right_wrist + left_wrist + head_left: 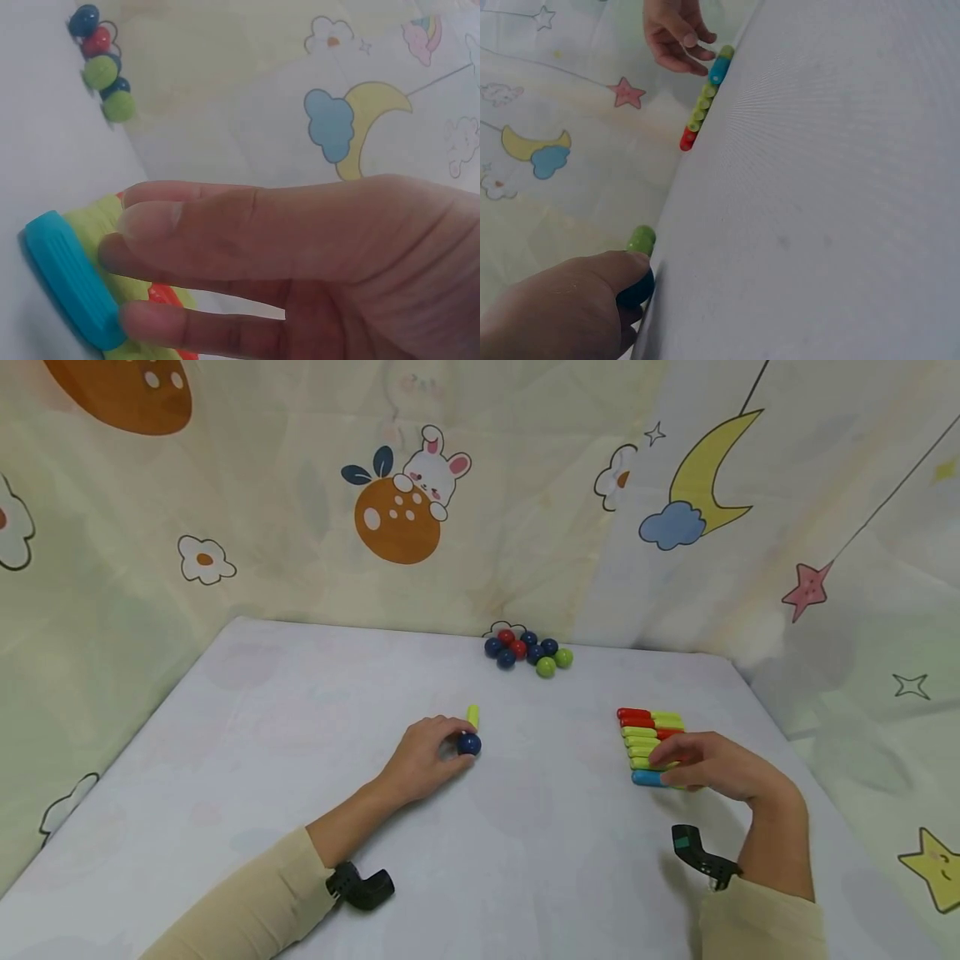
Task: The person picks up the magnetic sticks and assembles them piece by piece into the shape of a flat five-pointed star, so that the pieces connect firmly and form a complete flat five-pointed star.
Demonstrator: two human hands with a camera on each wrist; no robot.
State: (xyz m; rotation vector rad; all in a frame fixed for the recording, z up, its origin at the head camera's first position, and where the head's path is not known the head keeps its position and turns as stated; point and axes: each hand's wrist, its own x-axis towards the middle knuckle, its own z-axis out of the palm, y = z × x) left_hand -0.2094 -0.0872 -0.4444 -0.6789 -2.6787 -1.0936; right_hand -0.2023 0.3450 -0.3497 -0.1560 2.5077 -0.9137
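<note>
My left hand (423,760) pinches a dark blue ball (469,744) between thumb and fingers at the middle of the table. Just beyond the ball lies a short yellow-green plastic stick (473,717), its near end right at the ball. Over a row of plastic sticks on the right, my right hand (720,766) hovers with fingers loosely bent. A blue stick (75,281) is nearest me in that row, close to the fingertips. Red sticks (635,714) and yellow-green sticks (640,742) make up the rest, partly hidden under the hand.
Near the table's back edge sits a cluster of balls: dark blue balls (492,647), red balls (518,649) and green balls (546,667). A white cloth covers the table (300,693). Behind it hangs a printed curtain (525,527). Each wrist carries a black camera (367,889).
</note>
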